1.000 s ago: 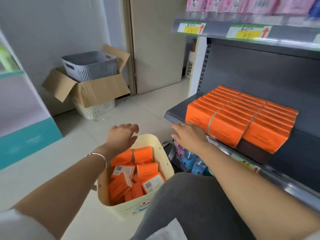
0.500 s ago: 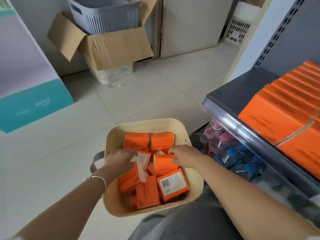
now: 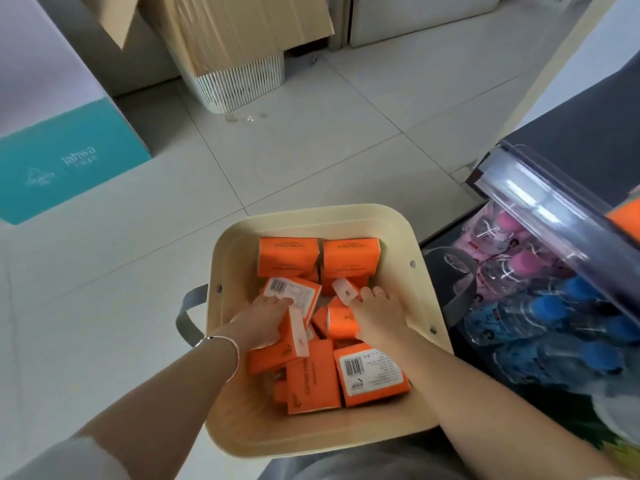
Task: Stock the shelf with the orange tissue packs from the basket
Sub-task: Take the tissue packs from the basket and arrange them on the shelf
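Left hand: the left hand is down in the basket, palm down, fingers curled round a white-ended pack that stands on edge near the basket's left wall. Its fingertips touch a barcode pack just beyond.
Left arm: bare forearm coming in over the basket's near-left corner, with a thin silver bangle at the wrist.
Right hand: the right hand is palm down too, fingers bent and clamped on a lettered pack in the middle of the basket. The thumb is hidden from where I stand.
Right arm: crosses the basket's near-right corner, just beside a label-up pack.
Orange tissue packs: the orange tissue packs lie jumbled in the basket. A tidy pair sits side by side against the far edge.
Basket: the cream basket sits on the tiled floor, its grey handle at the left wall.
Shelf: the dark shelf is just right of the basket, with a clear front strip. A sliver of orange shows on it at the picture's right edge.
Below the shelf: shrink-wrapped bottles with pink and blue caps.
Far side: a cardboard box over a white slatted bin, and a teal carton to the left.
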Motion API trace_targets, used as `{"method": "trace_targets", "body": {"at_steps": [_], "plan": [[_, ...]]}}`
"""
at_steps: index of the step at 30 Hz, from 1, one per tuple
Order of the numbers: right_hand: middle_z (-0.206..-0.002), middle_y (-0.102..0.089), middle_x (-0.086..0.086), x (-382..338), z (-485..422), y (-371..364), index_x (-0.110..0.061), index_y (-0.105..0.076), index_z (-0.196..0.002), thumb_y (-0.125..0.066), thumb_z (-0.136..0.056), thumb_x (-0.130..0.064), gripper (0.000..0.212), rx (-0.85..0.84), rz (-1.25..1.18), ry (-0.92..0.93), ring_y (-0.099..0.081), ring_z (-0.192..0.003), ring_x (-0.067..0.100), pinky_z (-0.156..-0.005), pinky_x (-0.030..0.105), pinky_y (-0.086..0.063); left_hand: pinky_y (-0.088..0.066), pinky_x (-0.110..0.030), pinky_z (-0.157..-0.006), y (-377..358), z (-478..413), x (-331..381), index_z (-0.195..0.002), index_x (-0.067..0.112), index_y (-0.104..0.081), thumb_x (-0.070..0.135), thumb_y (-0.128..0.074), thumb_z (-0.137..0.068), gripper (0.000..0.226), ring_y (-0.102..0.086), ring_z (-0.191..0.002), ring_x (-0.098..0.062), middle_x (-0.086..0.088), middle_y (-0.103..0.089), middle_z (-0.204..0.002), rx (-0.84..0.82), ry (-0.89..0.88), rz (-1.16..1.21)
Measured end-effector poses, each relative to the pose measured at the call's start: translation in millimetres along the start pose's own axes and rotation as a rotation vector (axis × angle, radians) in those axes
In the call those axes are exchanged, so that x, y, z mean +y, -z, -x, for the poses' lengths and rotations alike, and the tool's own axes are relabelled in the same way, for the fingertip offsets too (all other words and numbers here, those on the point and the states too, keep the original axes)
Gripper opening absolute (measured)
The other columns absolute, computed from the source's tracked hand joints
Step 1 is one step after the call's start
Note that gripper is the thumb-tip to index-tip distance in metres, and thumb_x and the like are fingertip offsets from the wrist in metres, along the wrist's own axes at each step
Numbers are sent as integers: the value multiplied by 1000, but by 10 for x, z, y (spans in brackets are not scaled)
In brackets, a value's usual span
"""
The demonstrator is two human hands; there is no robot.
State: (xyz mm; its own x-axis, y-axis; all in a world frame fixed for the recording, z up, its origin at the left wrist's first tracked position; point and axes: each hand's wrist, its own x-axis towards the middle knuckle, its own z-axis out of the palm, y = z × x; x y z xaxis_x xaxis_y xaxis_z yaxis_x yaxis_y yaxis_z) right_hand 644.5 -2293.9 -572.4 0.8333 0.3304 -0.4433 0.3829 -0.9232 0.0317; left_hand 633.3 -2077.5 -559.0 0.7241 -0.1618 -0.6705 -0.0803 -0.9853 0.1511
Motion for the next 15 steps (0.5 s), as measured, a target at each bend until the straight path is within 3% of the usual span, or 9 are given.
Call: {"method": "trace_targets", "body": {"at_steps": [3, 8, 11, 15], "plan": [[-126, -44, 7, 42, 44, 57, -21, -37, -137, -62, -88, -25, 56, 16, -44, 15, -44, -118, 27, -93, 37, -39, -30, -45, -112, -91, -105, 42, -149, 21, -18, 11, -48, -90, 67, -27, -139, -27, -8, -29, -151, -21, 41, 5], [-120, -51, 3, 200, 183, 348, -21, -44, -121, -59, -89, -32, 38, 41, -180, 58, -51, -108, 23, -86, 34, -41, -29, -43, -109, -163, 11, 209, -133, 28, -46, 23, -61, -87, 49, -30, -133, -30, -8, -35, -141, -86, 24, -86], [-111, -50, 0, 248, 272, 450, -24, -39, -99, -59, -88, -31, 25, 31, -169, 64, -47, -91, 18, -70, 30, -38, -29, -42, -109, -271, 181, 285, -137, 21, -38, 12, -55, -89, 53, -33, -134, -28, -7, -35, -145, -95, -15, -84], [-106, -51, 0, 211, 375, 523, -23, -38, -98, -60, -86, -35, 28, -19, -119, 121, -51, -89, 17, -70, 32, -45, -26, -47, -110, -329, 364, 262, -139, 23, -33, 5, -54, -87, 59, -31, -138, -23, -2, -33, -149, -24, -46, -70]]}}
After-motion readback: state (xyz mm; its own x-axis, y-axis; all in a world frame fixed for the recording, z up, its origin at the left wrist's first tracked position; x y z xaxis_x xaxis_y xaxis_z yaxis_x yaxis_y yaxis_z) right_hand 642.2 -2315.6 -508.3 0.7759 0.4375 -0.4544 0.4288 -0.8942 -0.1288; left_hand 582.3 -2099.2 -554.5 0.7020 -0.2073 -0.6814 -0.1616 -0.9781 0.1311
